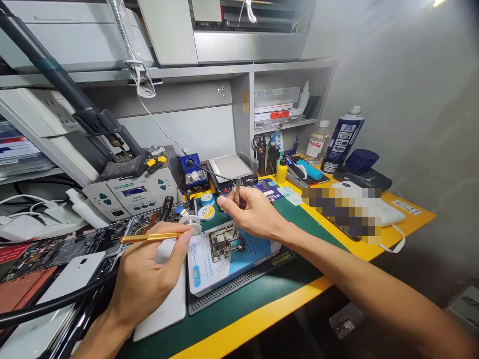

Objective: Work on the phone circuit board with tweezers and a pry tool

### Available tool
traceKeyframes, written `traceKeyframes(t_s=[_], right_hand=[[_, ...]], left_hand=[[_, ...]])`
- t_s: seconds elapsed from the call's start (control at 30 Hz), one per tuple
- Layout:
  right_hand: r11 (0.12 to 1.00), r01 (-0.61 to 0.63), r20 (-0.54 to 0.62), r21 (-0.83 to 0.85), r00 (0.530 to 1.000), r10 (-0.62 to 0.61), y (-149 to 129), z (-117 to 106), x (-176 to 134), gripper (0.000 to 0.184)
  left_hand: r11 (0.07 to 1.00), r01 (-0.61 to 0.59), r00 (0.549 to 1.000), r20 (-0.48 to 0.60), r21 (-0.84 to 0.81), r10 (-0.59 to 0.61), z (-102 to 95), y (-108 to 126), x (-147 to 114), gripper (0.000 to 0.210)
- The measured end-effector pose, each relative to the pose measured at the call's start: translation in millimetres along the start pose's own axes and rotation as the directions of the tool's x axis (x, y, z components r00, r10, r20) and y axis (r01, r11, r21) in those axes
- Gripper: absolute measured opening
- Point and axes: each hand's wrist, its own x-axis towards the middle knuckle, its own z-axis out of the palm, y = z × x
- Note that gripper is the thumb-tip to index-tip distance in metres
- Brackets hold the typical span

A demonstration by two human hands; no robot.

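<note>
The right hand (254, 214) is closed around metal tweezers (237, 192), their tips down at the circuit board (217, 244) just below the grip; whether they pinch anything I cannot tell. A slip there could scrape small parts. Leftward, the left hand (147, 276) pinches a gold pen-like tool (149, 238); a careless swing could knock the wire spool (192, 223) beside it. Beneath the board, the box (209, 278) could shift if pressed unevenly

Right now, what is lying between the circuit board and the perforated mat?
Head view: a blue-and-white box, with the circuit board on top and the perforated mat beneath.
</note>
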Motion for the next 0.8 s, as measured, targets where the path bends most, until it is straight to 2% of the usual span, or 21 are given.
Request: traceKeyframes(t_s=[0.23, 0.47, 0.8], right_hand=[[0.994, -0.005, -0.019, 0.114, 1.000, 0.007, 9.5, -1.7, 3.2, 0.040], [0.987, 0.022, -0.060, 0.157, 0.998, -0.013, 14.4, -5.3, 7.8, 0.044], [0.974, -0.010, -0.068, 0.227, 0.997, 0.026, 15.1, -7.9, 8.5, 0.040]], left_hand=[[0.999, -0.010, 1.000, 0.003, 0.032, 0.010, 2.0, 0.6, -1.0, 0.011], [0.999, -0.024, 1.000, 0.015, 0.042, 0.024, 4.7, 1.0, -2.9, 0.012], [0.999, -0.033, 0.999, 0.010, 0.028, 0.033, 4.9, 4.3, -3.3, 0.010]])
